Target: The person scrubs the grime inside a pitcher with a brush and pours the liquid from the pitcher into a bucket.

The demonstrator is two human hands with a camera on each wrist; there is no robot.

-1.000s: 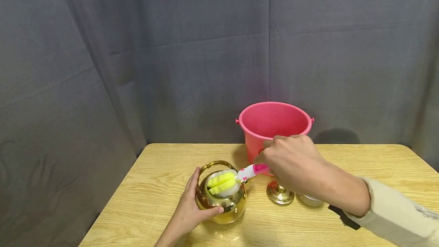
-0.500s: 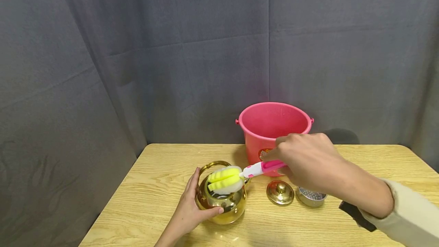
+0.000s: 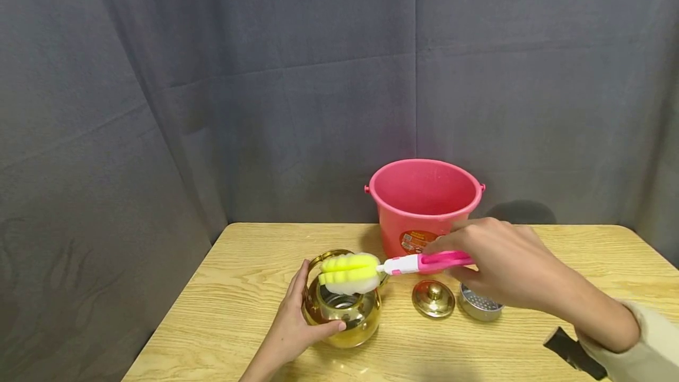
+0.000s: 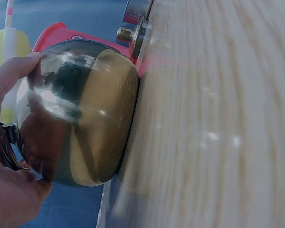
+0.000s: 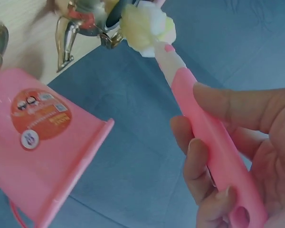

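On the table stands a shiny gold teapot (image 3: 352, 333) with its top opening uncovered. My left hand (image 3: 295, 318) holds its body, thumb at the front and fingers round the left side; the left wrist view shows the polished side of the teapot (image 4: 85, 114) between thumb and fingers. My right hand (image 3: 501, 261) grips the pink handle of a sponge bottle brush (image 5: 206, 128). The brush's yellow and white sponge head (image 3: 350, 274) is above the opening, outside the pot, and lies nearly level. Part of the teapot's handle and spout is hidden behind the sponge.
A pink bucket (image 3: 389, 223) stands behind, close to the right hand. To the right of the teapot lie its gold lid (image 3: 434, 299) and a metal strainer basket (image 3: 480, 305) with holes. Grey cloth (image 3: 318, 105) hangs behind the wooden table (image 3: 233, 264).
My right hand has moved right, drawing the brush up out of the teapot's opening and levelling it. The lid and strainer are now uncovered by the arm. The left hand stays put.
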